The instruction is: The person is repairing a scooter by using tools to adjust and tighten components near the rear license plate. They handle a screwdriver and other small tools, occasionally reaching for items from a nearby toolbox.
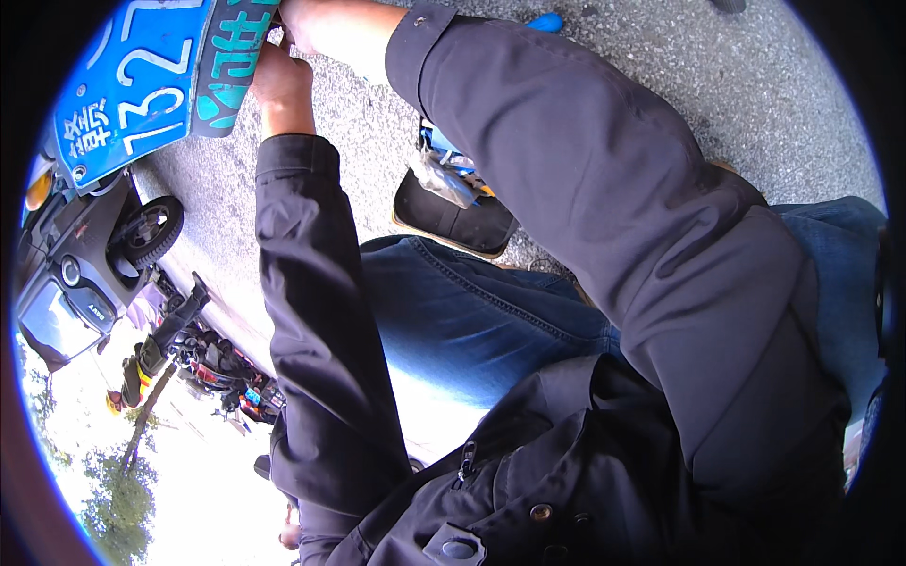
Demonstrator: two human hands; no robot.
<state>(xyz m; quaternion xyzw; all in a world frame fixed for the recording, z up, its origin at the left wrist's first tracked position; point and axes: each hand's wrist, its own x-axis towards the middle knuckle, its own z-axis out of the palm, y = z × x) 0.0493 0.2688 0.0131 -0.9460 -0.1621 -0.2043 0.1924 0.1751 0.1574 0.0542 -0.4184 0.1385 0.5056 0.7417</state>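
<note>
Dark strip with green lettering (226,71): far left, along the right side of a blue plate (109,118); long axis near to far, far end cut off. Your left hand (283,80): at the strip's right edge. Your right hand (300,24): close beside it, farther; grip of both hidden, cannot tell. Room for moving: pavement (354,123) rightward, black case (439,209) between your sleeves.

Grey speckled ground (783,123) beneath us
On it we see a black tray (451,219) and a partly hidden blue object (545,22).
</note>
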